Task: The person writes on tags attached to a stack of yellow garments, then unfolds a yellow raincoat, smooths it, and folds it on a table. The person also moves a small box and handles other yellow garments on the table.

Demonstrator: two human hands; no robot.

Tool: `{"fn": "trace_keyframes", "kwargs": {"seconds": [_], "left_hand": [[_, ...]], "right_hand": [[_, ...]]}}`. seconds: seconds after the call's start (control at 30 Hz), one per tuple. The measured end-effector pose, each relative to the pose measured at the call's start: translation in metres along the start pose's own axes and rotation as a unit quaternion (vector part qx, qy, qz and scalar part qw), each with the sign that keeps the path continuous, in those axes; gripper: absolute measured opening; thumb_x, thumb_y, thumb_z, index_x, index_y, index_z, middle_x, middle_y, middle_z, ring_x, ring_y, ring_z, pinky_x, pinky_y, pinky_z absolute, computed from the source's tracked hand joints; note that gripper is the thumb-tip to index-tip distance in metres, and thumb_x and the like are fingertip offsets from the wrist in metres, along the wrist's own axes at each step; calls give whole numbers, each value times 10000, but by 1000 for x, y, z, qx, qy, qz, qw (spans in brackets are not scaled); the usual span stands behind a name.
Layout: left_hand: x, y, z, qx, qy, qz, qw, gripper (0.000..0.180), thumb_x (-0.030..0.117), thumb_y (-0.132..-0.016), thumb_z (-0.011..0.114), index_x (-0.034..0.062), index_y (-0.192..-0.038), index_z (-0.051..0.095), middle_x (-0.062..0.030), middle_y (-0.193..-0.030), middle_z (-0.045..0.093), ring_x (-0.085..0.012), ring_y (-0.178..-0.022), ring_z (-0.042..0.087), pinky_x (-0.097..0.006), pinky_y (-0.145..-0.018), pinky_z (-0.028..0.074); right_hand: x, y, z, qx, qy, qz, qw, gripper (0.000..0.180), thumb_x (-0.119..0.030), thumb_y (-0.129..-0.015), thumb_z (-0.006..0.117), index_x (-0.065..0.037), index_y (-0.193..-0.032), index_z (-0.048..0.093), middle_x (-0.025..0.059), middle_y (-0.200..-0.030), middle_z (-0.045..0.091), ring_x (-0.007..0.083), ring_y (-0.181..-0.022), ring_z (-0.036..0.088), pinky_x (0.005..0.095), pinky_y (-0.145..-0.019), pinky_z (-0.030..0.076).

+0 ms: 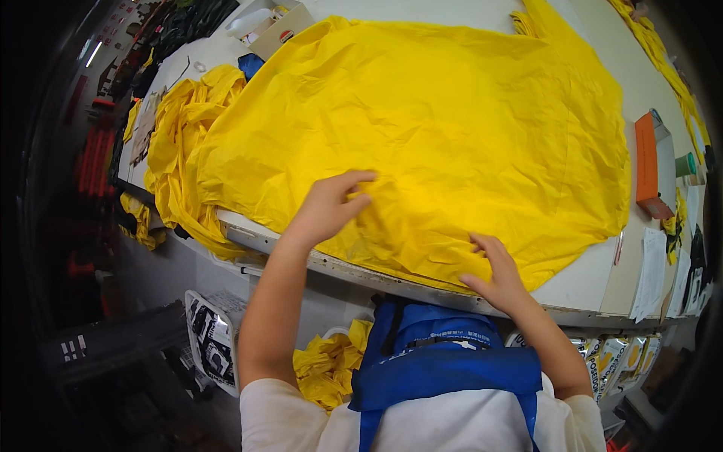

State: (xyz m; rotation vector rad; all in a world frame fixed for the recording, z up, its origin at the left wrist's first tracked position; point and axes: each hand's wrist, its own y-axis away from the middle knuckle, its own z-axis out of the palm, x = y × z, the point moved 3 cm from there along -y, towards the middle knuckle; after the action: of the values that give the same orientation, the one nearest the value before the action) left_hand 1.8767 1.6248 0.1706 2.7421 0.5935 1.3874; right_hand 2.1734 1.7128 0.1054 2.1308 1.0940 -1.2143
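Observation:
A large sheet of thin, glossy yellow fabric (452,113), like raincoat material, lies spread and creased over the white table (584,290). A narrow strip of it runs off at the far right. My left hand (331,205) is over its near left part, with thumb and fingers apart and nothing in them. Close to the near edge, my right hand (498,277) has its fingers spread at the fabric; whether the fingertips press on it I cannot tell. More yellow fabric (177,128) is bunched at the left and hangs over the table's edge.
An orange box (646,166) stands on the right, beside a green spool (685,164) and paper sheets (649,271). An open carton (282,32) sits at the far left. Below the table are crumpled yellow cloth (331,365) and a white-rimmed bin (211,339). My blue apron (444,373) is close to the edge.

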Motion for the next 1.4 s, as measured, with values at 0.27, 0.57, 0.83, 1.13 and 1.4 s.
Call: {"fn": "trace_keyframes", "kwargs": {"seconds": [0.27,0.57,0.83,1.13,1.4], "left_hand": [[68,-12,30,120,240,90,959,417,30,-859,603,49,-1255,474,-71,-1168,532,-132,-912,577,-255,-753,495],[65,18,130,-115,663,-187,716,297,211,-917,610,97,-1180,531,-23,-1012,601,-103,-867,551,-241,-654,486],[112,5,157,-118,616,-205,751,292,142,-938,557,100,-1220,498,-45,-1065,616,-117,-870,596,-234,-600,503],[121,2,168,-100,603,-132,780,502,29,-900,548,94,-1352,340,-98,-1193,575,-160,-963,608,-259,-731,520],[129,4,172,-88,642,-210,732,408,49,-906,568,113,-1294,461,-81,-1220,571,-173,-1001,600,-290,-786,523]], "right_hand": [[-42,-70,-2,9,-633,164,756,382,-185,-956,508,-28,-1300,453,77,-1225,587,180,-1070,592,330,-918,477],[16,-28,-39,18,-623,199,756,351,-190,-961,474,-11,-1261,501,81,-1177,604,169,-1004,609,298,-857,496],[186,53,-172,428,-80,213,874,426,-270,-934,572,-8,-1261,498,97,-1101,569,202,-1025,537,331,-896,432],[345,202,-253,341,365,415,760,387,-193,-879,592,-81,-1245,531,163,-1139,607,365,-980,598,447,-819,484],[193,164,-201,522,-332,214,756,221,-107,-917,470,-41,-1105,567,42,-867,586,50,-622,506,181,-542,416]]}}
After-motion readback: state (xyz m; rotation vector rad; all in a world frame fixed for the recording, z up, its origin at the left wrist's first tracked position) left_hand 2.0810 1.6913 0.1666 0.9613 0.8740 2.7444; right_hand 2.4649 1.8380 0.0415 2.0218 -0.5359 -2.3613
